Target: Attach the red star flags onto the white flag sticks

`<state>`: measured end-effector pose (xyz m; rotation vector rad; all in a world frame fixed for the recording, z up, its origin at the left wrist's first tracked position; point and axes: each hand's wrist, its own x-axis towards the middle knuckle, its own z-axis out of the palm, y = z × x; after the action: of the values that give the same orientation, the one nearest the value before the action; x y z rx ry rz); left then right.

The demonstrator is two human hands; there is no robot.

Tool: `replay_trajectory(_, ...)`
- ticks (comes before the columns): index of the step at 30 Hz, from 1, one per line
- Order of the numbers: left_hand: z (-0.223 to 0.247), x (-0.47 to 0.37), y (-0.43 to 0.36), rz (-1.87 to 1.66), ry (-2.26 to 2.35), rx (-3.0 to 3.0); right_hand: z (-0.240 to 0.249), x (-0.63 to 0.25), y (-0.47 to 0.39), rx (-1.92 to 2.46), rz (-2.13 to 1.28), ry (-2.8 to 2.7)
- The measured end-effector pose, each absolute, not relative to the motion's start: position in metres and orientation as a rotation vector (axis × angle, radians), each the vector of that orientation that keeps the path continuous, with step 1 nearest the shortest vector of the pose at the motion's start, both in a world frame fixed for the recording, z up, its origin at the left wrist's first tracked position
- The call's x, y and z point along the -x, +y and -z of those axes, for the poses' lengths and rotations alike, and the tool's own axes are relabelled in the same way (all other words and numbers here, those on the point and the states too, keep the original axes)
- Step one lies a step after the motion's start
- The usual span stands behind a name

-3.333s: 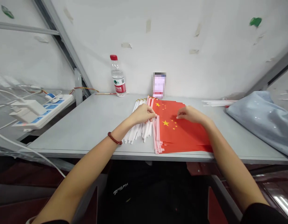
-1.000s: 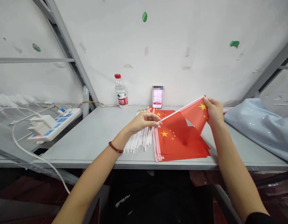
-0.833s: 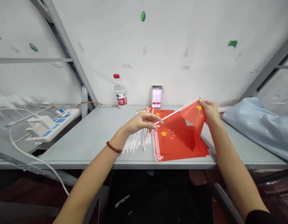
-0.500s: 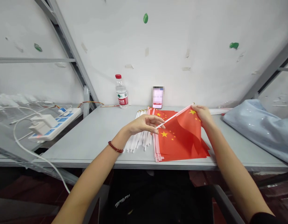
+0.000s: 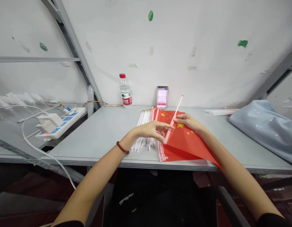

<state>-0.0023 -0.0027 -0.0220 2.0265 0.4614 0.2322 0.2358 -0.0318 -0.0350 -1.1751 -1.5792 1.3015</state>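
A small red flag with yellow stars is between my hands, its pale sleeve on a white stick. The stick slants up to a gold tip that stands out above the sleeve. My right hand pinches flag and stick at the sleeve's upper end. With the index finger stretched across the sleeve, my left hand has its thumb at the lower end; its grip is partly hidden. Beneath lies a stack of similar flags. Left of that stack, partly behind my left hand, is a bundle of white sticks with gold tips.
A water bottle and an upright phone stand at the wall. More white sticks lie at the back right, beside a pale blue plastic bag. A power strip with plugs and cables is on the left.
My right hand has moved left and down along the stick, from its tip to the sleeve. The stick now points more steeply upward, and the flag's cloth hangs toward the table's front edge.
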Motion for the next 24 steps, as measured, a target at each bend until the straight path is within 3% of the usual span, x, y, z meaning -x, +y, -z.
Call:
replay_trajectory(14, 0.02, 0.003, 0.0, -0.452, 0.556, -1.942, 0.037, -0.232, -0.034, 0.969, -1.503, -2.275)
replay_trajectory(24, 0.013, 0.015, 0.03, -1.504, 0.975, -1.507, 0.032, -0.239, -0.035, 0.87, -1.617, -2.315)
